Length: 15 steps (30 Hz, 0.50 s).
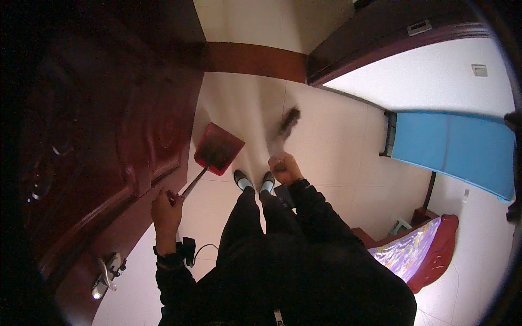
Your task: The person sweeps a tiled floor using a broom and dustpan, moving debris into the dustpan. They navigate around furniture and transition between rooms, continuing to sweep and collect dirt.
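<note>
My left hand (166, 213) is closed round the end of a long thin handle. That handle runs down to a red dustpan (224, 148), whose pan rests on or close to the floor, left of my feet. In front of my body my right hand (285, 168) is wrapped round the handle of a broom. The dark broom head (291, 120) is smeared by motion and lies ahead of my right foot. Its handle is seen nearly end-on, so most of it is hidden. Dustpan and broom head are apart.
A dark red panelled door (157, 136) with a metal handle (106, 276) stands open at the left. Ahead lies a brown threshold strip (255, 58). At the right are a blue cloth-covered rack (451, 146) and a red-framed piece of furniture (445, 244) with purple patterned fabric.
</note>
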### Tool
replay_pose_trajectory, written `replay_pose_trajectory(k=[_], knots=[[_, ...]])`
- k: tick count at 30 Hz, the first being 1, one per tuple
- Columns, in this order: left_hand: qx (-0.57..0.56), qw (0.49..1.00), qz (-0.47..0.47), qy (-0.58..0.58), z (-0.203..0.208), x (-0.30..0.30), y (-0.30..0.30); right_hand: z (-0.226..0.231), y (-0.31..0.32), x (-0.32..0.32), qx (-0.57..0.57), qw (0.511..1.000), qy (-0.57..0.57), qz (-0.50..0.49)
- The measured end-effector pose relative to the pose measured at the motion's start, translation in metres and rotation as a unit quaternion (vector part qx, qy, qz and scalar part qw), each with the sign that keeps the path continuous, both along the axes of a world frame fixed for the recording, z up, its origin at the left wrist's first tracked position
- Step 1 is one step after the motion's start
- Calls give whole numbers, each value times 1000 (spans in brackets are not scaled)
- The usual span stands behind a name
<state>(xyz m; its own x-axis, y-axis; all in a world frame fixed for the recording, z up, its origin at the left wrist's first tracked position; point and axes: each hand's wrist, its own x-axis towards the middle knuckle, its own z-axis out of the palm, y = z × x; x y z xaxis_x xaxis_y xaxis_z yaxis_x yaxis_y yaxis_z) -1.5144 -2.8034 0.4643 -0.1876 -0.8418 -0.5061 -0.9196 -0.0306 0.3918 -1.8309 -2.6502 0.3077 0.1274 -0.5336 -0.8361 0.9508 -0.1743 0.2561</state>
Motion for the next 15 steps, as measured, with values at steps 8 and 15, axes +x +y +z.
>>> replay_pose_trajectory(k=[8,15], knots=[[-22,1000,14,-5,5,-2,3,50,9,-76,-27,995,-1,96],[-92,994,-30,-52,6,0,-2,30,-58,-183,-8,754,396,524]])
